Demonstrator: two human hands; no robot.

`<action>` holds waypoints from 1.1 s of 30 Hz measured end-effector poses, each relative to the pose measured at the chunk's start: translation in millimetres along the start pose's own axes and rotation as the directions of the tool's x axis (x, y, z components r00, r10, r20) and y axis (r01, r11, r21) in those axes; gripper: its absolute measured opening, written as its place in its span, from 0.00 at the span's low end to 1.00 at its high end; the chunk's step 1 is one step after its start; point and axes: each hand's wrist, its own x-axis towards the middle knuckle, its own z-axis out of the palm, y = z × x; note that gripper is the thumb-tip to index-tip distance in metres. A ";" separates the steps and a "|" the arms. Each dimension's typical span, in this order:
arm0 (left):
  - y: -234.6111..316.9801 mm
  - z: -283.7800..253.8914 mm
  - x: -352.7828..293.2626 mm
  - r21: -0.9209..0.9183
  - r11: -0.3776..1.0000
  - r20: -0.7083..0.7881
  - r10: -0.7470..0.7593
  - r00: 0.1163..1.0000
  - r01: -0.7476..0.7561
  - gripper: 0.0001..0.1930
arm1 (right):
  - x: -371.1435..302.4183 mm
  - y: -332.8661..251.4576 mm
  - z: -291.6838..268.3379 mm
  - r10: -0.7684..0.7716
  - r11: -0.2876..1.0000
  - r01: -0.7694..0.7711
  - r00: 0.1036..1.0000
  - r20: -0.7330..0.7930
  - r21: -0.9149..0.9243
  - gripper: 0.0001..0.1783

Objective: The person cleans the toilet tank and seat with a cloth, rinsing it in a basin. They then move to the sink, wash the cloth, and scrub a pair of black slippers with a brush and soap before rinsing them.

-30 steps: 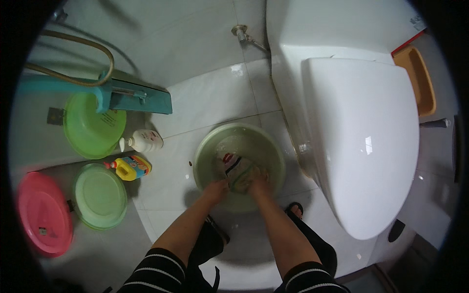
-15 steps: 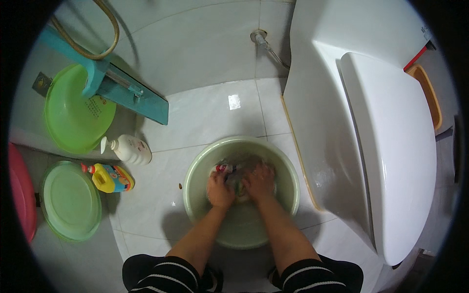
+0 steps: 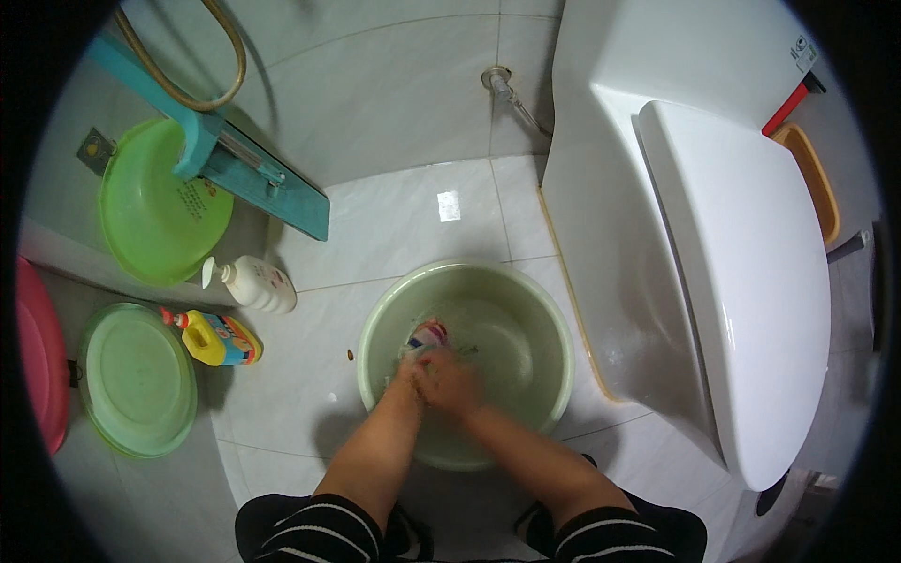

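Note:
A pale green basin stands on the floor between my feet, with shallow water in its bottom. Bunched over its left half is a small wet cloth patterned in white, blue, pink and red. My left hand is closed around the lower part of this cloth, its fingers partly covered. Pressed against it from the right, my right hand is curled on the same bunch, blurred by motion. The cloth's upper end sticks out beyond both hands.
A white toilet rises close on the right. To the left stand a cream pump bottle, a yellow detergent bottle, a pale green round basin, a bright green basin and a pink one. A teal stand leans behind.
My hands were apart, low in the basin over the cloth. Now they are together at the left, with the cloth bunched between them. The right hand has moved left and nearer to me.

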 end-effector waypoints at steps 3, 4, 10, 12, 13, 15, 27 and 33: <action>-8.6 -26.6 15.3 -0.038 0.997 -0.138 0.057 0.989 -0.063 0.22 | 25.2 29.1 -10.9 0.436 0.868 -0.379 0.891 0.127 -0.321 0.17; -8.0 -59.9 41.9 -0.031 0.994 -0.114 0.098 0.989 -0.103 0.21 | 33.9 40.6 -17.9 0.586 0.769 -0.472 0.790 0.180 -0.430 0.19; -35.9 -55.2 42.3 0.569 0.809 -0.554 0.513 0.656 -0.152 0.31 | -10.6 59.3 -21.1 0.324 0.709 -0.215 0.945 0.040 -0.671 0.27; -37.5 3.8 -1.2 0.378 0.925 -0.604 0.286 0.744 -0.049 0.31 | -38.5 106.4 24.0 0.303 0.759 -0.197 0.950 0.069 -0.620 0.27; -37.1 13.8 -9.5 0.271 0.963 -0.569 0.166 0.806 -0.007 0.30 | -44.4 125.8 46.0 0.299 0.802 -0.203 0.950 0.084 -0.562 0.27; -20.4 -32.3 3.4 -0.013 1.000 -0.234 0.005 0.972 -0.008 0.28 | -6.4 53.5 23.8 0.138 0.964 -0.020 0.891 0.432 -0.266 0.22; -8.5 4.5 -16.9 -0.248 0.968 0.303 0.114 0.946 -0.037 0.14 | 40.5 25.9 -4.0 0.149 0.980 -0.137 0.986 0.074 -0.147 0.19; -22.9 -35.8 8.2 -0.015 0.944 -0.115 0.327 0.938 -0.331 0.20 | 38.7 53.0 -31.1 0.446 0.782 -0.414 0.894 -0.046 -0.467 0.22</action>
